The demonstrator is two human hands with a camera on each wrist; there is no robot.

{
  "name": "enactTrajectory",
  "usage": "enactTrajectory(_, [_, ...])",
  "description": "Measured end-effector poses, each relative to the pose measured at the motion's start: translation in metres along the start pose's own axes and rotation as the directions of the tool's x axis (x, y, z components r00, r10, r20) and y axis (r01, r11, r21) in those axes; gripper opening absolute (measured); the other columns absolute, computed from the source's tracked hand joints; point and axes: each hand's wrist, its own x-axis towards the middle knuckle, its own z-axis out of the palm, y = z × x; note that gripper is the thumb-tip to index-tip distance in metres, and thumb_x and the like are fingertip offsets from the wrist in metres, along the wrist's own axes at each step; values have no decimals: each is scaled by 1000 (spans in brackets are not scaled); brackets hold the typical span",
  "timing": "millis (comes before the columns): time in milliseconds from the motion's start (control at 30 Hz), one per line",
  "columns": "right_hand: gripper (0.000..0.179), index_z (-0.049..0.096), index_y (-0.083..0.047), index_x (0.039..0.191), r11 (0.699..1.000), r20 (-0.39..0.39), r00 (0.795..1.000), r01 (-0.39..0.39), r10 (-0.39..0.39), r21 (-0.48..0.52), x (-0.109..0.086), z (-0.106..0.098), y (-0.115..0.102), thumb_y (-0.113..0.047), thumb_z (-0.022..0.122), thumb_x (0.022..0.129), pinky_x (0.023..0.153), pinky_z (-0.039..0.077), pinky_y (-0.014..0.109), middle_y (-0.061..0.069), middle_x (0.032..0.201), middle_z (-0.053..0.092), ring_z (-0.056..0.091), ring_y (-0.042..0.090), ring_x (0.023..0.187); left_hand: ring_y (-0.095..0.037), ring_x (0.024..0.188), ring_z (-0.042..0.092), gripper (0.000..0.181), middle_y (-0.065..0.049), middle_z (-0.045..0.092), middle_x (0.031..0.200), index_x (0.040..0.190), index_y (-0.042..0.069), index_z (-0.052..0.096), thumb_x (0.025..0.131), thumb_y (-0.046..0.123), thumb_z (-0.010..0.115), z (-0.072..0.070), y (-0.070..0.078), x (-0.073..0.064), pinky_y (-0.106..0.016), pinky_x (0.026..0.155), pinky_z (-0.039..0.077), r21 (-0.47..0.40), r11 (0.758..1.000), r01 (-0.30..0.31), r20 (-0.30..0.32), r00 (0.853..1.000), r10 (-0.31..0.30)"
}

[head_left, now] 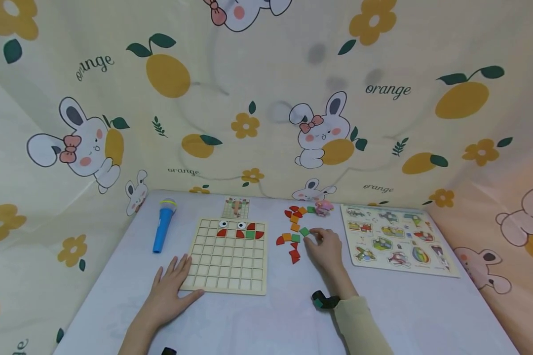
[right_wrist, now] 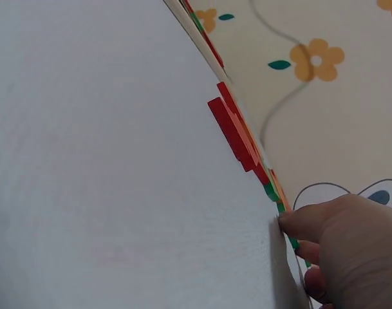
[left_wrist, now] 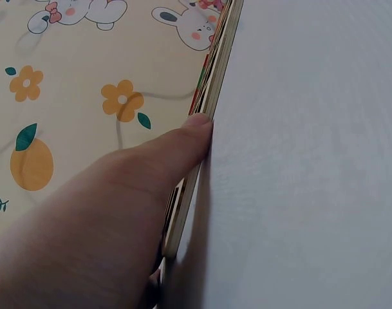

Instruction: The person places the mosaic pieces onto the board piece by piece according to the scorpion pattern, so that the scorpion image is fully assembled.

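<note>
A wooden grid board (head_left: 228, 261) lies on the table. My left hand (head_left: 169, 296) rests at its lower left corner, fingers spread, thumb (left_wrist: 199, 122) against the near edge. Along the board's upper rows sit two eye tiles (head_left: 242, 225), several red quarter-round tiles (head_left: 221, 232) and a green square tile (head_left: 250, 234). Right of the board, my right hand (head_left: 326, 249) pinches another green square tile (head_left: 304, 231) between thumb and fingertips, low at the tabletop. Around it lie loose red, orange (head_left: 295, 227) and green tiles (head_left: 295, 238).
A small pattern card (head_left: 236, 207) lies behind the board. To the left is a blue toy microphone (head_left: 162, 227). A pink figurine (head_left: 323, 207) stands behind the loose tiles, and a picture puzzle board (head_left: 395, 239) lies at the right. A printed cloth hangs behind the table.
</note>
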Motion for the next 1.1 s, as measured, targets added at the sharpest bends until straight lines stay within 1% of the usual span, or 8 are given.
enactTrajectory(167, [31, 74, -9, 121, 999, -20, 1000, 23, -22, 49, -3, 1, -1, -29, 76, 97, 85, 41, 40, 12, 103, 62, 52, 28, 97, -49, 161, 14, 106, -19, 29, 172, 165, 2, 32, 91, 68, 70, 0, -1, 1, -74, 125, 3, -2, 1000, 4, 4, 1000, -4])
enactTrajectory(233, [28, 75, -10, 119, 996, -3, 999, 50, -50, 69, -6, 2, -1, -28, 78, 97, 86, 44, 38, 10, 104, 64, 53, 26, 97, -49, 161, 14, 106, -19, 29, 172, 165, 2, 33, 91, 68, 70, 1, -1, 1, -74, 125, 3, -4, 1000, 6, 6, 1000, -6])
enactTrajectory(300, [25, 76, -12, 116, 993, 32, 995, 93, -95, 72, -7, 2, -1, -28, 79, 97, 86, 48, 37, 7, 105, 66, 55, 23, 97, -49, 161, 14, 106, -19, 29, 172, 165, 2, 33, 91, 69, 70, 1, -2, 1, -74, 125, 4, -2, 1000, 2, 5, 1000, -2])
enactTrajectory(433, [18, 78, -17, 110, 979, 103, 976, 181, -190, 95, -10, 1, -1, -27, 80, 95, 88, 50, 38, 3, 105, 67, 56, 21, 98, -49, 161, 15, 105, -18, 29, 172, 165, 3, 33, 91, 69, 70, 3, -4, 2, -73, 125, 4, -1, 1000, -2, 0, 1000, 2])
enactTrajectory(533, [16, 79, -20, 106, 969, 144, 961, 224, -238, 107, -11, 1, -1, -28, 82, 93, 91, 49, 41, 1, 107, 68, 57, 21, 101, -48, 161, 15, 105, -18, 29, 172, 165, 3, 33, 91, 67, 71, 3, -5, 2, -73, 125, 4, -9, 1000, -4, -6, 1000, 4])
enactTrajectory(767, [20, 78, -31, 105, 959, 264, 922, 269, -283, 90, -14, -5, 2, -32, 86, 87, 109, 48, 51, -7, 116, 68, 57, 21, 118, -48, 161, 15, 105, -18, 29, 172, 165, 3, 33, 91, 68, 70, 3, -5, 2, -73, 125, 4, -17, 1000, -6, -5, 1000, 6])
enactTrajectory(967, [18, 79, -30, 104, 946, 297, 898, 295, -323, 137, -14, -10, 5, -22, 83, 89, 111, 50, 52, -7, 115, 67, 58, 21, 118, -48, 161, 14, 106, -19, 29, 172, 165, 2, 33, 91, 68, 70, 3, -6, 2, -73, 125, 4, -17, 1000, -5, -4, 1000, 5])
enactTrajectory(1100, [21, 79, -29, 107, 939, 305, 888, 321, -345, 126, -14, -10, 6, -19, 80, 88, 112, 49, 55, -6, 116, 67, 57, 22, 120, -49, 161, 14, 106, -19, 28, 172, 165, 2, 33, 91, 68, 70, 2, -6, 2, -72, 126, 4, -18, 1000, -6, -6, 1000, 6])
